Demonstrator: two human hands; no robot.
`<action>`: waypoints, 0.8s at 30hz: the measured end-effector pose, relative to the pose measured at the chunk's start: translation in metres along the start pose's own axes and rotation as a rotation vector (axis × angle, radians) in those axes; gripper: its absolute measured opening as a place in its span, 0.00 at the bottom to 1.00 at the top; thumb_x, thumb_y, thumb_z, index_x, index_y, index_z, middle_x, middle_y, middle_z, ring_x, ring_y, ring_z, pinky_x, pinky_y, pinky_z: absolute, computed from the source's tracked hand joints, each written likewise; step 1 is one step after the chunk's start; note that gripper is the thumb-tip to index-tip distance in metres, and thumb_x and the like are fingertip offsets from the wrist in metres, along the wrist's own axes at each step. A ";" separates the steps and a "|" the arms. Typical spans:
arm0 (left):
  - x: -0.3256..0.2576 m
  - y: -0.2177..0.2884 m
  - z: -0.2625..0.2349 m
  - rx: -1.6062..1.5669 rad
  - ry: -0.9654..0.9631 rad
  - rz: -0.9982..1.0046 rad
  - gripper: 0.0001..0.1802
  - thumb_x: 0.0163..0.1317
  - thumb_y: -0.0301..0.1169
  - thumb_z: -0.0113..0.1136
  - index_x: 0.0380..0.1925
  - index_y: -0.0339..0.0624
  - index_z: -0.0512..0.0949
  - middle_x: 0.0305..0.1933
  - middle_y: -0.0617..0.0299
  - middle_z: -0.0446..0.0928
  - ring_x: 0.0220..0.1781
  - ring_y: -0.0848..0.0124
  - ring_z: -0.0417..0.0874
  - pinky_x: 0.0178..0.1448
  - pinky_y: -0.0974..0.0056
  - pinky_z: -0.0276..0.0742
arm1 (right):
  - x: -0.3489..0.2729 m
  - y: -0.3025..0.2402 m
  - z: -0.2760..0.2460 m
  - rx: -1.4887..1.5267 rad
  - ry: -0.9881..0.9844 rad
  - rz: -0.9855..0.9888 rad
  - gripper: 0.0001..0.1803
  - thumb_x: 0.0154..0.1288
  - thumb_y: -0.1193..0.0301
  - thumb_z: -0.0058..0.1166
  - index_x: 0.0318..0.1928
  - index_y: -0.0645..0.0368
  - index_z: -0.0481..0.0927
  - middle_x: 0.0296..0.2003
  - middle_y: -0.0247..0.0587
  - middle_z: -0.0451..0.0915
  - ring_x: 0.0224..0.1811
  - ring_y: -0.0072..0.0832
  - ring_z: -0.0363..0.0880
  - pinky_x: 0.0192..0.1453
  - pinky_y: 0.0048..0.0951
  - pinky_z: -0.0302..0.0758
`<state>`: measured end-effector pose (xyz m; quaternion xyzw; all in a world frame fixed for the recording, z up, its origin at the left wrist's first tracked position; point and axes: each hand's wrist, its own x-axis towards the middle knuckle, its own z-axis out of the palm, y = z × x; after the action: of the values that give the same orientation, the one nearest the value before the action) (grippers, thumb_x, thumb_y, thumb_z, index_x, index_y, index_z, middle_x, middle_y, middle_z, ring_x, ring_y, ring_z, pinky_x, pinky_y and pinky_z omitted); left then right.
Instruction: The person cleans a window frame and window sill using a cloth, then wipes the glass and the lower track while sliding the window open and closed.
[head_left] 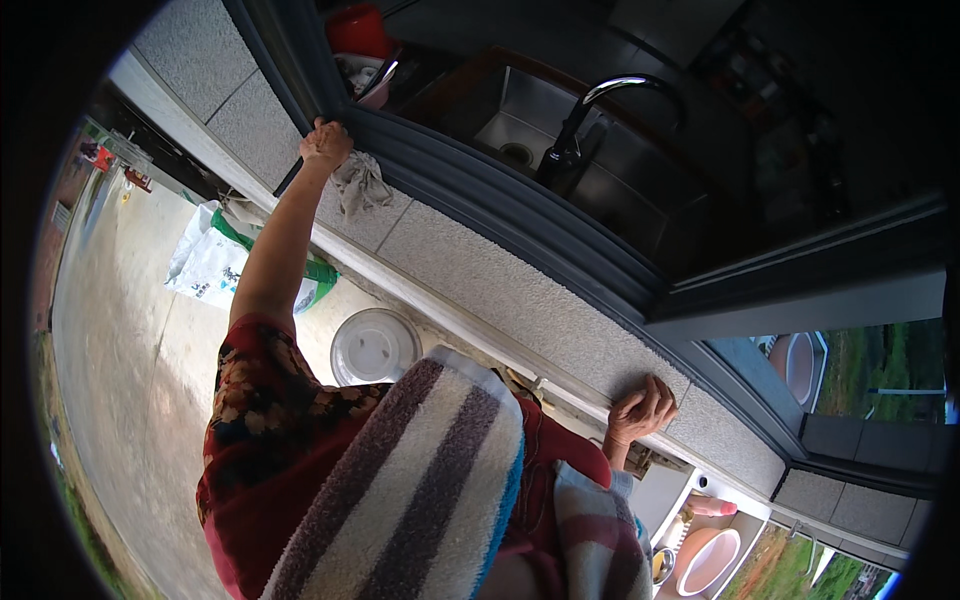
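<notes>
My left hand [327, 145] is closed at the lower left corner of the dark window frame [480, 190]. Its fingertips are hidden, so whatever they grip cannot be made out. A crumpled grey rag [361, 186] touches that hand and drapes over the tiled sill [520, 265]. On the hand's other side, a thin dark strip [288, 180] slants across the sill; where it ends is covered. Further right, my right hand [642, 405] rests on the sill's outer edge with curled fingers and nothing visible in them.
Beyond the window lie a steel sink [515, 130] with a curved black faucet [565, 145] and a red container [358, 30]. Below the sill are a white-and-green sack [210, 260] and a round lidded bucket [375, 347]. A pink basin [708, 560] stands lower right. A striped towel [410, 480] covers my front.
</notes>
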<state>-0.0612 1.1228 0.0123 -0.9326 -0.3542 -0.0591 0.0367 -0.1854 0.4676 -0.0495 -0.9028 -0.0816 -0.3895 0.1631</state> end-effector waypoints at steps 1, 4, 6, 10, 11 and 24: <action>0.004 -0.002 0.001 0.004 -0.002 -0.009 0.19 0.63 0.38 0.51 0.52 0.54 0.80 0.62 0.53 0.74 0.57 0.51 0.80 0.60 0.50 0.77 | 0.001 0.000 0.000 0.010 -0.002 -0.003 0.14 0.60 0.71 0.46 0.41 0.59 0.84 0.43 0.42 0.80 0.48 0.40 0.75 0.57 0.42 0.68; 0.004 -0.005 0.008 -0.065 -0.003 0.022 0.19 0.61 0.38 0.51 0.51 0.52 0.81 0.61 0.52 0.75 0.58 0.52 0.80 0.61 0.52 0.77 | 0.002 -0.002 -0.001 0.013 -0.004 -0.003 0.15 0.60 0.71 0.46 0.41 0.60 0.84 0.42 0.43 0.80 0.48 0.41 0.75 0.56 0.42 0.68; -0.004 -0.001 0.011 -0.114 -0.007 0.083 0.20 0.59 0.38 0.52 0.52 0.51 0.80 0.60 0.53 0.75 0.58 0.53 0.80 0.61 0.53 0.77 | 0.001 -0.004 -0.002 0.013 -0.009 -0.001 0.15 0.60 0.71 0.46 0.42 0.60 0.84 0.43 0.43 0.80 0.48 0.41 0.75 0.57 0.42 0.68; -0.031 0.003 -0.004 -0.168 0.072 0.144 0.20 0.59 0.38 0.50 0.50 0.52 0.81 0.57 0.54 0.78 0.57 0.52 0.80 0.60 0.51 0.77 | 0.000 -0.001 -0.002 0.014 -0.019 -0.007 0.14 0.60 0.71 0.46 0.41 0.61 0.83 0.43 0.43 0.80 0.48 0.41 0.75 0.56 0.41 0.68; -0.028 0.002 -0.004 -0.149 0.054 0.130 0.20 0.61 0.39 0.50 0.51 0.54 0.81 0.56 0.53 0.78 0.56 0.52 0.81 0.59 0.50 0.77 | -0.001 0.000 -0.003 0.008 -0.018 0.000 0.14 0.60 0.71 0.46 0.41 0.61 0.83 0.43 0.43 0.80 0.48 0.41 0.75 0.56 0.41 0.68; -0.054 0.018 0.009 -0.399 0.060 0.436 0.17 0.61 0.31 0.57 0.51 0.52 0.82 0.52 0.52 0.81 0.51 0.54 0.82 0.57 0.57 0.79 | 0.002 -0.002 -0.001 0.026 0.009 -0.011 0.14 0.60 0.73 0.46 0.41 0.61 0.83 0.42 0.43 0.81 0.47 0.39 0.77 0.56 0.40 0.68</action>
<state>-0.0890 1.0750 -0.0049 -0.9733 -0.1256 -0.1459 -0.1248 -0.1854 0.4694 -0.0471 -0.8984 -0.0907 -0.3934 0.1729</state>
